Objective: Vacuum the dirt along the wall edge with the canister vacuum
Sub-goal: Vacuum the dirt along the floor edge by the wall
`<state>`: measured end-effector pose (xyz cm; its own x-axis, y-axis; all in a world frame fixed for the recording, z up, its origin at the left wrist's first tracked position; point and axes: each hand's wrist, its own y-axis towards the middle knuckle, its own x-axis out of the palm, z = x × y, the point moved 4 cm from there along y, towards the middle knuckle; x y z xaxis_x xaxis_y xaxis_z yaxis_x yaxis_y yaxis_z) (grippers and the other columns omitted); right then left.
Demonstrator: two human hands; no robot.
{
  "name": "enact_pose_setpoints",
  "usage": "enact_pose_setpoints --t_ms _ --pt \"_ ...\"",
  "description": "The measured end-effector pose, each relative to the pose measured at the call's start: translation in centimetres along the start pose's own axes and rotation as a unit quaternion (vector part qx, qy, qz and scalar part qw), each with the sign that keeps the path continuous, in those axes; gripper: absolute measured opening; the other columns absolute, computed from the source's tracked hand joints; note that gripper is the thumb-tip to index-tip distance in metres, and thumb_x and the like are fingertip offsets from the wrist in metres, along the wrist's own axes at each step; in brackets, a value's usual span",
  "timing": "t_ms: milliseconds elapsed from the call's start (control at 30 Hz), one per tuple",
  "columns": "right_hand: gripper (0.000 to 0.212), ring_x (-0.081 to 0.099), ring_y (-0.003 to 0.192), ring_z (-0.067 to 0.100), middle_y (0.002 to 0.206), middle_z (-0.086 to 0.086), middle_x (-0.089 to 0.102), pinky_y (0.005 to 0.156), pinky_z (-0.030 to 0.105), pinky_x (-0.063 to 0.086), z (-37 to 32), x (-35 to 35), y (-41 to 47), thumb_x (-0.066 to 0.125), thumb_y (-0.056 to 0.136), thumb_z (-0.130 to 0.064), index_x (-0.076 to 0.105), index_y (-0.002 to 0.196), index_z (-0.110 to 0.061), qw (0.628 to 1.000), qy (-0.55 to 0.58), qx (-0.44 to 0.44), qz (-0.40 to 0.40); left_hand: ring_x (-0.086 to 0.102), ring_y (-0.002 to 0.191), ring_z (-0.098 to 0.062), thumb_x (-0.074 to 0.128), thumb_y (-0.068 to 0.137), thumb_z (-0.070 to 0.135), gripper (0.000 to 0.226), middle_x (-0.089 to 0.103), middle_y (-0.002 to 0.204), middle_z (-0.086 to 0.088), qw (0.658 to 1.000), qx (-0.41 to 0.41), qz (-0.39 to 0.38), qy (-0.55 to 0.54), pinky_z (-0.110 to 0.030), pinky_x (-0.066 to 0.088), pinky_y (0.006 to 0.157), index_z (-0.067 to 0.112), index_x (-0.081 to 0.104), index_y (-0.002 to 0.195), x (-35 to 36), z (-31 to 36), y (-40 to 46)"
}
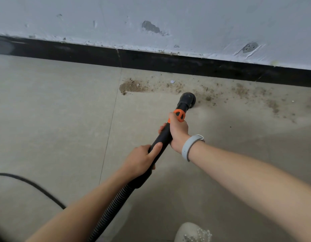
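Vacuum wand [162, 137] — a rigid black plastic tube with 1 orange collar [179, 115] near its far end — is slanting down to a round black nozzle [187, 98] that is meeting the floor [51, 110] at the near edge of the dirt. Behind the tube, 1 ribbed black hose [109, 212] is running back toward the floor's near edge.

The right hand [178, 131] is gripping the wand just below the orange collar, fingers curled fully round it; a smooth grey band [189, 145] is circling that wrist. The left hand [142, 160] is gripping the wand lower down, thumb lying along the tube and fingers wrapped beneath.

The dirt [133, 86] — brown, granular, crumbly — is lying in 1 band on the matte beige floor tiles along the black skirting [168, 61], densest in a heap at the left end and thinning into scattered specks toward the right. 1 small white scrap [172, 81] is sitting among it. Above the skirting, the white wall [186, 18] is showing chipped, patchy paint.

1 thin black cable [34, 185] is curving across the floor's near-left part; 1 pale beaded shoe [193, 233] is showing at the near edge. Bare tile is stretching left of the wand.
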<state>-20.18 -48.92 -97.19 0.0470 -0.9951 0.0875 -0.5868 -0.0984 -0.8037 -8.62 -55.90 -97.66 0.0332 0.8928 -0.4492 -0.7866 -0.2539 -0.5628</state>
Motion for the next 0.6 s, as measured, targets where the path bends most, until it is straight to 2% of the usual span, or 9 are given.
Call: enact_pose_setpoints --t_ms 167,267,400,500,600 --pt "0.016 0.049 0.037 0.019 0.053 0.007 0.049 0.045 0.026 0.047 -0.5 -1.9 0.5 0.051 0.087 -0.017 0.044 0.077 -0.007 1.0 0.027 0.001 0.015 0.061 0.05 -0.011 0.032 0.094 0.055 0.047 0.065 0.055 0.005 0.999 -0.002 -0.013 0.051 -0.027 0.049 0.064 0.019 0.052 0.07 0.6 1.8 0.0" --pt "0.017 0.051 0.038 0.02 0.051 0.007 0.05 0.046 0.028 0.048 -0.8 -1.1 0.2 0.052 0.089 -0.018 0.044 0.078 -0.007 0.999 0.032 0.012 -0.002 0.061 0.051 -0.011 0.032 0.092 0.055 0.047 0.066 0.057 0.005 0.998 -0.019 -0.003 0.062 -0.029 0.05 0.065 0.019 0.052 0.069 -0.8 2.5 -0.6" --pt "0.014 0.051 0.04 0.021 0.057 0.009 0.05 0.045 0.027 0.049 -1.5 3.5 -1.2 0.051 0.09 -0.017 0.044 0.082 -0.007 0.997 0.021 0.025 -0.063 0.063 0.054 -0.013 0.032 0.094 0.053 0.048 0.067 0.057 0.004 0.995 -0.054 0.041 0.073 -0.03 0.051 0.068 0.019 0.054 0.069 -5.3 2.4 -1.7" --pt "0.013 0.051 0.038 0.018 0.059 0.008 0.049 0.044 0.025 0.049 -1.5 8.6 -3.0 0.051 0.09 -0.018 0.045 0.095 -0.008 0.99 0.011 0.027 -0.136 0.061 0.05 -0.009 0.032 0.097 0.049 0.052 0.066 0.053 0.005 0.99 -0.067 0.102 0.068 -0.018 0.046 0.058 0.015 0.057 0.065 -9.3 1.0 -3.1" --pt "0.025 0.049 0.037 0.017 0.061 0.008 0.048 0.041 0.023 0.048 -0.2 12.7 -4.3 0.051 0.09 -0.018 0.046 0.113 -0.008 0.982 -0.016 0.042 -0.182 0.061 0.049 -0.008 0.031 0.098 0.045 0.058 0.067 0.053 0.003 0.984 -0.086 0.145 0.052 -0.011 0.039 0.05 0.014 0.059 0.058 -11.8 -1.1 -4.8"
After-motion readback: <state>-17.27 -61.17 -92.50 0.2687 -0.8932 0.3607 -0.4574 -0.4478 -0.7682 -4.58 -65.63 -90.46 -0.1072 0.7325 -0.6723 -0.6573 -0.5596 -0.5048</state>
